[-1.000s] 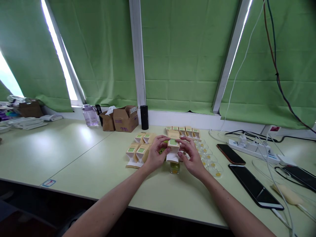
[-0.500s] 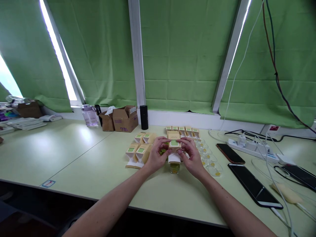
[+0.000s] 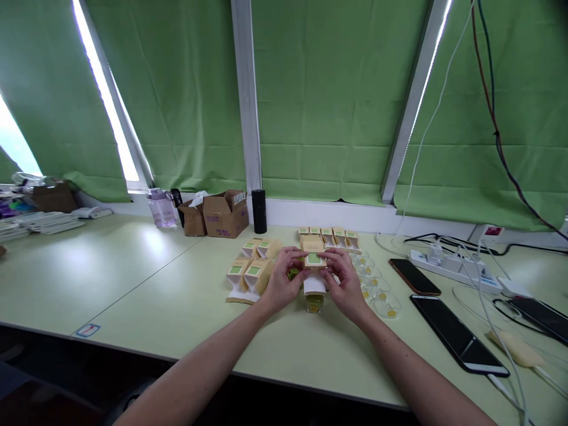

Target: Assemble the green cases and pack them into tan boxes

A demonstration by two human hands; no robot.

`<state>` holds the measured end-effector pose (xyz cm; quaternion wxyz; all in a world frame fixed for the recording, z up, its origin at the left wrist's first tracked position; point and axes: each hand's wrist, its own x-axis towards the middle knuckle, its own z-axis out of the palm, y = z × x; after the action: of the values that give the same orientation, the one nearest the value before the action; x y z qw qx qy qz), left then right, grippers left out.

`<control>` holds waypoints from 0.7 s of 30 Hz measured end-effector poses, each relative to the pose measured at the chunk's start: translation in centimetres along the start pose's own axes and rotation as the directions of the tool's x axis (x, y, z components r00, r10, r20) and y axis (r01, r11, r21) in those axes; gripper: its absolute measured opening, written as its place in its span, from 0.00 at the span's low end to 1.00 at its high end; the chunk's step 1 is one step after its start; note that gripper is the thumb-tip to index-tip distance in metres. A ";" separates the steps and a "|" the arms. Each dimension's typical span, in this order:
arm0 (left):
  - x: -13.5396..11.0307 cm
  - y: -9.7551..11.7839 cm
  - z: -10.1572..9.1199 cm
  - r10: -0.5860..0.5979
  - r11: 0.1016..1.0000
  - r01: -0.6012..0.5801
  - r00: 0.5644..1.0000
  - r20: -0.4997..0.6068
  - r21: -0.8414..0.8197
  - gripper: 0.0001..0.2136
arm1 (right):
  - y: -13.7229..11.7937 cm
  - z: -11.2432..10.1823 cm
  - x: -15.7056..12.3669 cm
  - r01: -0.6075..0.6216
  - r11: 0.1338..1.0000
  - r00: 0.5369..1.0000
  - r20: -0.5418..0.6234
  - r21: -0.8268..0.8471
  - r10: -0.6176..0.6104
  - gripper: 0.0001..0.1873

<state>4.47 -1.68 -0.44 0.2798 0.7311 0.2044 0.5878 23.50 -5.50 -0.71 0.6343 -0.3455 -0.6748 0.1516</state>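
My left hand (image 3: 284, 283) and my right hand (image 3: 344, 281) both pinch a small tan cardboard box (image 3: 313, 259) with a green square on its top flap. Its white lower part hangs over a small glass jar (image 3: 314, 302) of yellow-green stuff standing on the table. Fingers of both hands are closed round the box's upper corners. To the left stand several like boxes (image 3: 247, 276); a row of them (image 3: 333, 236) stands behind. Clear little cups (image 3: 381, 298) with yellow contents lie just right of my right hand.
Pale green table (image 3: 155, 290). Brown cartons (image 3: 224, 213), a black cylinder (image 3: 259, 210) and a clear bottle (image 3: 160, 207) stand at the back. Two phones (image 3: 457, 334) (image 3: 414, 276), a power strip (image 3: 452, 265) and cables lie right. Stacked flat items (image 3: 44, 221) lie far left.
The box has been raised slightly and drawn between my fingertips, and both hands have closed in nearer its top. The jar below has stayed where it was.
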 end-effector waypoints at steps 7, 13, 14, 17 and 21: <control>0.0 0.3 0.0 0.010 0.999 -0.010 1.000 0.010 0.032 0.15 | -0.2 -0.1 0.0 -0.014 1.000 1.000 0.010 0.011 0.014 0.16; -0.1 1.0 -0.2 -0.030 0.999 0.029 0.998 0.054 0.017 0.18 | -0.4 -0.1 0.0 -0.035 0.998 0.999 0.018 0.042 0.034 0.16; -0.1 1.1 -0.3 -0.036 0.999 0.035 0.997 0.070 0.011 0.19 | -0.4 -0.1 0.0 -0.039 0.998 0.999 0.016 0.049 0.038 0.16; -0.2 1.1 -0.7 -0.037 0.999 0.040 0.991 0.127 -0.019 0.23 | -0.4 -0.2 0.1 -0.048 0.996 0.999 0.006 0.073 0.048 0.17; -0.3 0.9 -1.0 -0.006 0.998 0.019 0.979 0.204 -0.061 0.33 | -0.3 -0.4 0.2 -0.056 0.995 0.998 -0.022 0.085 0.058 0.17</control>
<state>3.40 -2.41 0.08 0.3256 0.7771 0.1608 0.5141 23.83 -5.66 -0.33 0.6519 -0.3394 -0.6499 0.1936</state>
